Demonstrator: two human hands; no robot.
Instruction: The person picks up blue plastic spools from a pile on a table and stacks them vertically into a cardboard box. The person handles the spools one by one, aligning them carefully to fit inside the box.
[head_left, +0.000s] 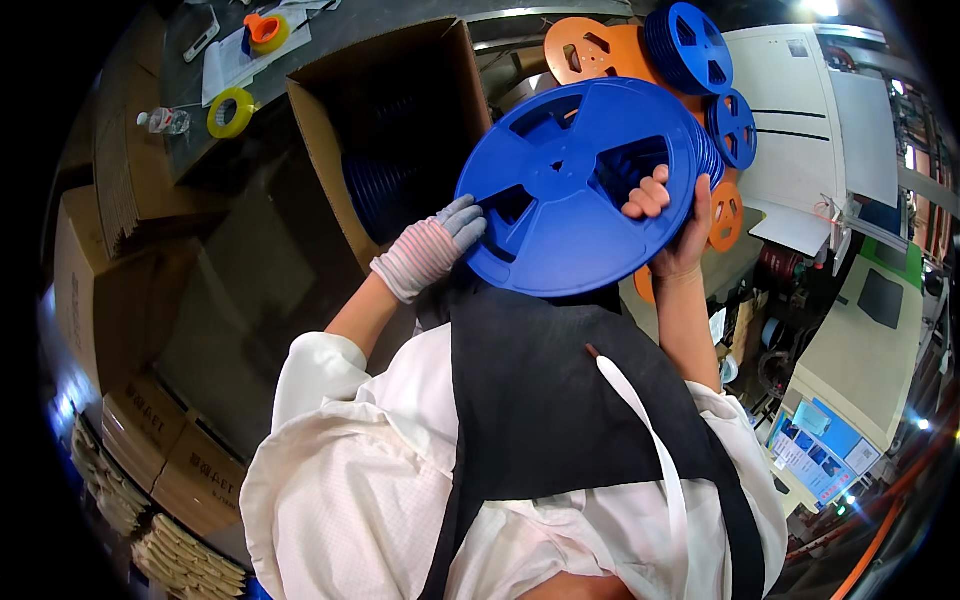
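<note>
A stack of large blue plastic reels is held up in front of my black apron, its top reel facing me. My bare right hand grips the right side, with fingers curled through a cutout and the thumb outside the rim. At the left rim, my left hand, in a striped glove with grey fingertips, is closed against the edge; part of its grip is hidden. Just beyond my left hand stands an open cardboard box with more blue reels inside.
Orange reels and smaller blue reels stand beyond the stack at the right. A grey table at the far left bears yellow tape and a plastic bottle. Cartons line the left; a beige machine is at right.
</note>
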